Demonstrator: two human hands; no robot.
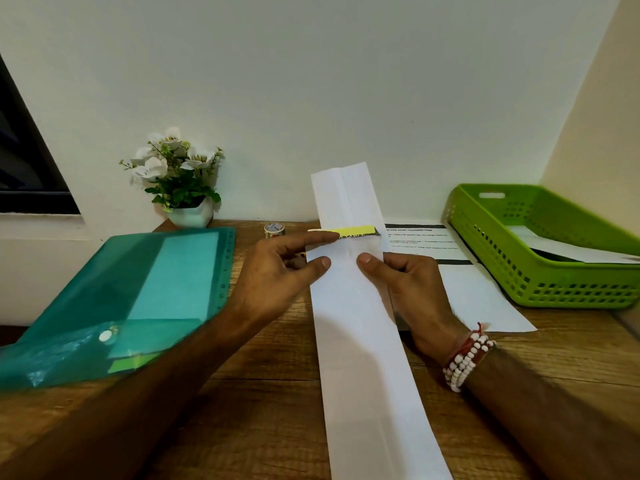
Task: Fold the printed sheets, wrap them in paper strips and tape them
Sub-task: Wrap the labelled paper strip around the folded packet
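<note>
Both hands, left hand (pixel 277 271) and right hand (pixel 408 285), pinch a long folded white paper sheet (pixel 360 341) crossed by a yellow paper strip (pixel 356 232) above the wooden counter (pixel 270 393).

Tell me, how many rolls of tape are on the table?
1. The tape roll stands at the table's back edge, between the flower pot and the folded sheet. Others may be hidden.
</note>
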